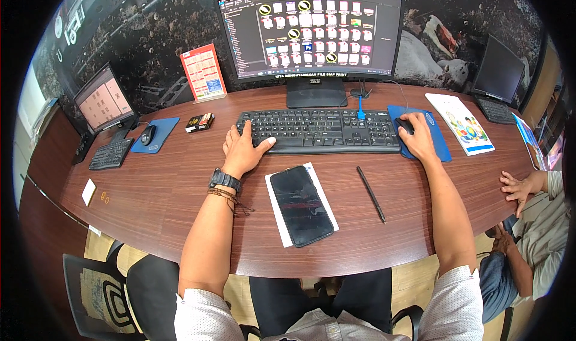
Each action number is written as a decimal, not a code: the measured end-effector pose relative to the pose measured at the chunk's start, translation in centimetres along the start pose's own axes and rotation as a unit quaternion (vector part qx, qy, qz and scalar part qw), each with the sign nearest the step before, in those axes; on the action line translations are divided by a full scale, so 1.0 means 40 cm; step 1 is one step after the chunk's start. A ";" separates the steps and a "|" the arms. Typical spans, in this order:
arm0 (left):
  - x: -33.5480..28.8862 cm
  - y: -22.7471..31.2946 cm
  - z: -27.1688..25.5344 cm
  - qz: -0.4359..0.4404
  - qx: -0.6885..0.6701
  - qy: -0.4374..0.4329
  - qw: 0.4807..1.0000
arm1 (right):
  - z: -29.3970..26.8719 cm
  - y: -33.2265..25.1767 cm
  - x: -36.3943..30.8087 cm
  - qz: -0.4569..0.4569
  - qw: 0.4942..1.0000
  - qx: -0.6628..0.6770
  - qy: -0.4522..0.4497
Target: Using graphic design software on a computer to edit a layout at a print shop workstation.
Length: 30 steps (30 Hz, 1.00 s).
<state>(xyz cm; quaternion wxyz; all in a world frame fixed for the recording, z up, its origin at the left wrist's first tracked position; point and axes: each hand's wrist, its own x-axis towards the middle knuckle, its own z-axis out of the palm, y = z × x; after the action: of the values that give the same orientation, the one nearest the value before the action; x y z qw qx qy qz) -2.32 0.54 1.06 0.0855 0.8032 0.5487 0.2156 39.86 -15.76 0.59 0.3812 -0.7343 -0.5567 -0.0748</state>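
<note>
My left hand (241,149) rests on the left end of a black keyboard (324,128), its fingers spread over the keys and its thumb near the lower edge. A dark watch (225,179) and brown bracelets circle that wrist. At the keyboard's right end, my right hand (422,139) is wrapped over a black computer mouse (406,125), which sits on a blue mouse pad (440,144). Between my forearms lies a black smartphone (300,206) on a white sheet of paper (278,216). Right of the phone is a slim black pen (371,194).
A wide curved monitor (312,65) showing file icons stands behind the keyboard. Left are a red-edged calendar (205,74), a small box (200,122) and another workstation screen (105,98). A booklet (462,125) lies right. Another person's hand (517,190) touches the table's right edge.
</note>
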 end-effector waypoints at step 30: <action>0.001 -0.004 0.002 0.008 0.003 0.006 1.000 | 0.004 0.006 0.004 0.018 1.000 -0.021 -0.005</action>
<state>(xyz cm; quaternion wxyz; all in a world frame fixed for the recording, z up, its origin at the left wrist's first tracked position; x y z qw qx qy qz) -2.40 0.66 0.95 0.0781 0.8065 0.5436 0.2192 40.07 -15.56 0.46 0.3642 -0.7522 -0.5439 -0.0762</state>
